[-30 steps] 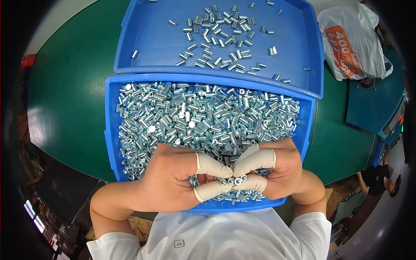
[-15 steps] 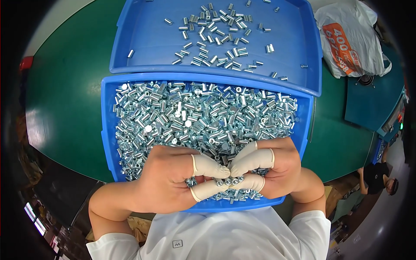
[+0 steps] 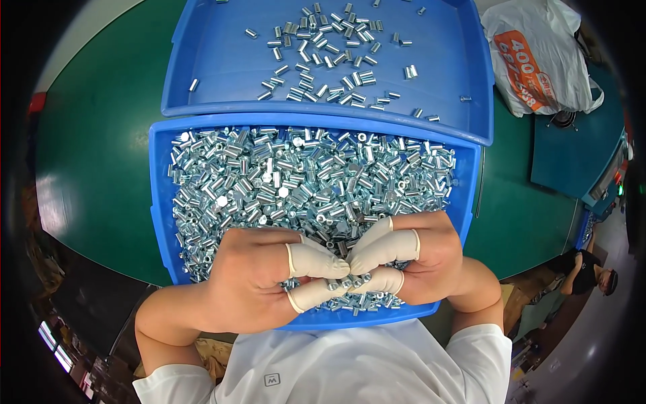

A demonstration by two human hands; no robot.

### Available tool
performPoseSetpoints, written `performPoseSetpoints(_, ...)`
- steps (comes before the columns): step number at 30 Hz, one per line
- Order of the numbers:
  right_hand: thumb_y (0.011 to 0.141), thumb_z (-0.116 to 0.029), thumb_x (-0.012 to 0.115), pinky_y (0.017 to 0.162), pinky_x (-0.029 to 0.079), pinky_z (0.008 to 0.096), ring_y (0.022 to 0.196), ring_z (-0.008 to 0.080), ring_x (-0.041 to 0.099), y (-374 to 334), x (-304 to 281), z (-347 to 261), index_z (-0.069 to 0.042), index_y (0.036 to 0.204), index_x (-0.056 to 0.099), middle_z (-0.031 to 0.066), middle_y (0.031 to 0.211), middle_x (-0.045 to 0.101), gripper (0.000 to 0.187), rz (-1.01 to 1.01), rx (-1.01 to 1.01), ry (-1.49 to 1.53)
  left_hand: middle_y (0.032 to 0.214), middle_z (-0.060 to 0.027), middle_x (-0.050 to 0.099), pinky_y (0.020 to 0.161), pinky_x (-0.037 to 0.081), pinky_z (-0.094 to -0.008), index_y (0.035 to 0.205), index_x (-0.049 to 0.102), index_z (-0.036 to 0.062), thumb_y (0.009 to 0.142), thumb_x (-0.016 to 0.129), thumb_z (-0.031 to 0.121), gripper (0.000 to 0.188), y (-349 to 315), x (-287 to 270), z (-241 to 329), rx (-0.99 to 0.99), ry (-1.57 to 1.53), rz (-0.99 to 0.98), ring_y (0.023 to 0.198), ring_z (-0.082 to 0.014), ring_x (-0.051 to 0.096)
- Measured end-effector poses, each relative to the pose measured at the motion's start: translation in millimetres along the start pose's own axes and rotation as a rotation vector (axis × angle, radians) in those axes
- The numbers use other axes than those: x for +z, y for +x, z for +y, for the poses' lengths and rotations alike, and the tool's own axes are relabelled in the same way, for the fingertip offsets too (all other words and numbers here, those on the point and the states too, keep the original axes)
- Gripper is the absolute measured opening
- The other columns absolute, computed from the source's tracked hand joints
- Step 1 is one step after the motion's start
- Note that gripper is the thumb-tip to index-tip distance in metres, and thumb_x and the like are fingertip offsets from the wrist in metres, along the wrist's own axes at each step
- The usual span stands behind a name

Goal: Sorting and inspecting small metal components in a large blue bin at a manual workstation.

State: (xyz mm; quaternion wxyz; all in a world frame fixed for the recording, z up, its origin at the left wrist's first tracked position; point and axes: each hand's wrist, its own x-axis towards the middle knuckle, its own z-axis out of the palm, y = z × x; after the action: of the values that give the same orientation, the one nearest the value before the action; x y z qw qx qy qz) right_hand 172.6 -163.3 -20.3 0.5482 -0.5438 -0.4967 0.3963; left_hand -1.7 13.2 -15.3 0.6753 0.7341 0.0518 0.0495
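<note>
Head view: nearly closed, our left hand and right hand pinch a row of metal tubes at five o'clock over the nearer tray; we're seemingly aligning them, and next need steady pressure.

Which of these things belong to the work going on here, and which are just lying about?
Seemingly in use:
small metal cylinders, pinched by left hand and right hand
pale finger covers
near blue tray, heaped with cylinders
far blue tray, holding fewer

Probably just lying about:
white plastic bag, right of the far tray
red object, far left, unclear
</note>
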Motion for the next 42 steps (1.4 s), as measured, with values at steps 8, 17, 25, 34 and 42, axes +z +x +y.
performPoseSetpoints(8,0.081,-0.002,0.083,0.058,0.057,0.0301,0.069,0.0221,0.072,-2,0,2,-0.002,0.097,0.073,0.0108,0.087,0.073,0.02,0.013,0.0,-0.009,0.085,-0.0122,0.076,0.063,0.06,-0.0289,0.1,0.076,0.006,0.076,0.088,0.0,0.028,2,-1,0,-0.016,0.021,-0.018,0.076,-0.0221,0.076)
performPoseSetpoints(17,0.081,-0.005,0.085,0.055,0.053,0.0265,0.063,0.0142,0.069,3,-4,-4,-0.003,0.097,0.074,0.0077,0.084,0.073,0.019,-0.002,0.035,-0.028,0.084,-0.0118,0.076,0.061,0.058,-0.0275,0.099,0.075,0.0048,0.079,0.087,0.002,0.023,4,0,4,0.003,0.008,0.039,0.072,-0.0189,0.075)
performPoseSetpoints(25,0.088,0.0,0.078,0.063,0.057,0.0254,0.071,0.0118,0.069,15,-12,-13,0.001,0.104,0.069,0.0073,0.087,0.073,0.019,0.166,0.295,0.132,0.1,-0.0102,0.075,0.076,0.058,-0.0278,0.109,0.071,-0.0021,0.087,0.078,-0.002,0.023,39,-1,13,-0.263,-0.179,0.116,0.087,-0.0136,0.071)
performPoseSetpoints(34,0.093,0.0,0.072,0.081,0.056,0.0276,0.094,0.0129,0.067,57,-59,19,0.001,0.137,0.057,0.0141,0.126,0.066,0.047,0.406,0.262,-0.182,0.116,-0.0136,0.07,0.087,0.057,-0.0316,0.138,0.057,-0.0002,0.088,0.071,-0.005,0.052,103,-47,-20,0.009,0.401,0.259,0.097,-0.0185,0.069)
performPoseSetpoints(42,0.089,-0.008,0.077,0.069,0.055,0.0279,0.075,0.0138,0.068,-9,-41,-8,-0.002,0.11,0.075,0.0085,0.087,0.075,0.022,0.226,0.196,-0.609,0.11,-0.0161,0.069,0.091,0.054,-0.0424,0.117,0.068,0.0014,0.084,0.077,0.005,0.034,18,-46,-7,0.234,0.772,0.223,0.101,-0.0361,0.065)
